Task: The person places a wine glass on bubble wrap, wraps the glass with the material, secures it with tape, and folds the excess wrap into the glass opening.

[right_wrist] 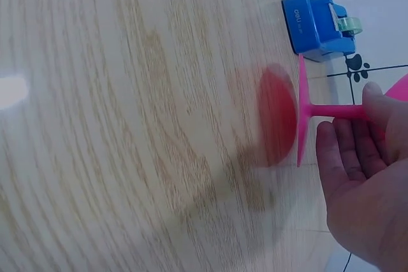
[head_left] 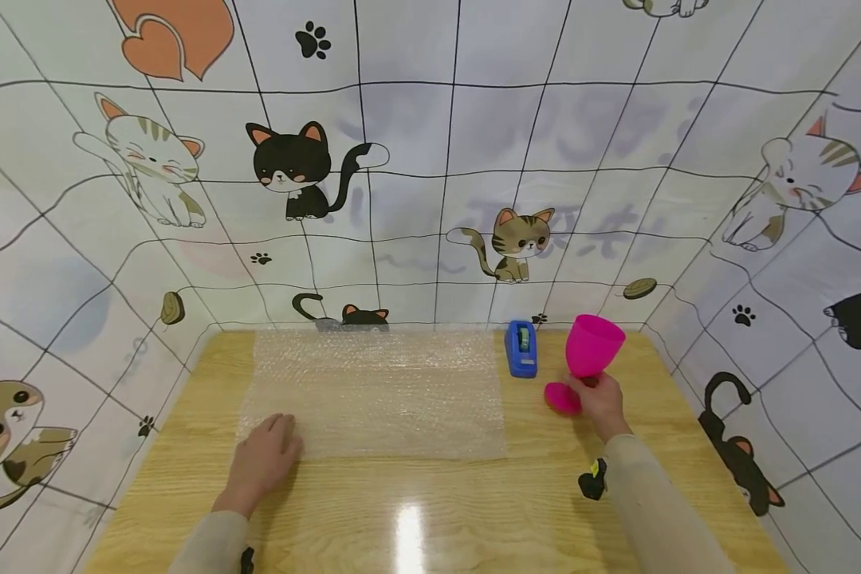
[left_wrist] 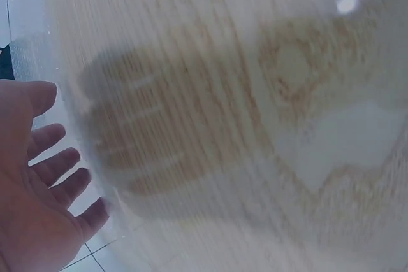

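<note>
My right hand (head_left: 599, 401) grips a bright pink goblet (head_left: 592, 344) by its stem, just under the bowl. In the right wrist view the goblet's round foot (right_wrist: 301, 119) stands right over its red reflection in the tabletop, and the thumb lies along the stem. My left hand (head_left: 264, 460) is at the front left corner of a clear sheet of bubble wrap (head_left: 380, 391), holding nothing. Its fingers (left_wrist: 67, 186) are loosely bent and spread in the left wrist view. The bubble wrap lies flat across the back of the table.
A blue tape dispenser (head_left: 521, 351) with a roll of greenish tape stands between the bubble wrap and the goblet. The glossy wooden table (head_left: 359, 510) is bordered at the back and sides by a cat-print cloth (head_left: 416, 199).
</note>
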{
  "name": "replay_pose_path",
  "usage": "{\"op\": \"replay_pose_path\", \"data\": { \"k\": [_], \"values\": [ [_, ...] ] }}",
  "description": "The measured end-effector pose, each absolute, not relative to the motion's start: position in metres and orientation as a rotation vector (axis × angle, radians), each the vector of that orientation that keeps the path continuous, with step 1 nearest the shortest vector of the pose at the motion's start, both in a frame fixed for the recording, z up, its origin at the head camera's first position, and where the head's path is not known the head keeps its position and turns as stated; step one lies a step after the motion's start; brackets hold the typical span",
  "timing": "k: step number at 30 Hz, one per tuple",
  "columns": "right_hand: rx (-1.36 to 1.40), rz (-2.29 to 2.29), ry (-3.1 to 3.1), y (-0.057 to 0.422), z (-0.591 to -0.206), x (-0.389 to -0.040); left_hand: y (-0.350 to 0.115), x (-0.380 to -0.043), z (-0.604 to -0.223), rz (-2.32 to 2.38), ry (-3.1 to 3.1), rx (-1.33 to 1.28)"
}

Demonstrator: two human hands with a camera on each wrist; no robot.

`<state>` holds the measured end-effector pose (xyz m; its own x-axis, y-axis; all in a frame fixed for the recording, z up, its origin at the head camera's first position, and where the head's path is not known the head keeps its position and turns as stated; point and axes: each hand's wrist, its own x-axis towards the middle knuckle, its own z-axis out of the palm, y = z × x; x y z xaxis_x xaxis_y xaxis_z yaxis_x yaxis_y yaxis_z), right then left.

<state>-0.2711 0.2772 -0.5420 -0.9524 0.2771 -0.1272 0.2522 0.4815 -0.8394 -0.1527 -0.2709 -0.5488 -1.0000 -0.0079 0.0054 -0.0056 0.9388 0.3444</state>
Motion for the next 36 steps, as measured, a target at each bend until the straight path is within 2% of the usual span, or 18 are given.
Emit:
{"op": "replay_pose_path", "data": {
  "k": [13,36],
  "values": [
    [-0.397,1.533,-2.779,0.274,-0.543,-0.265,-0.278,-0.155,-0.549,-0.610,-3.254,0.048],
    [-0.159,1.484,-2.909,0.270,-0.528,-0.248,-0.276,-0.149,-0.545,-0.702,-3.208,-0.074]
  ]
}}
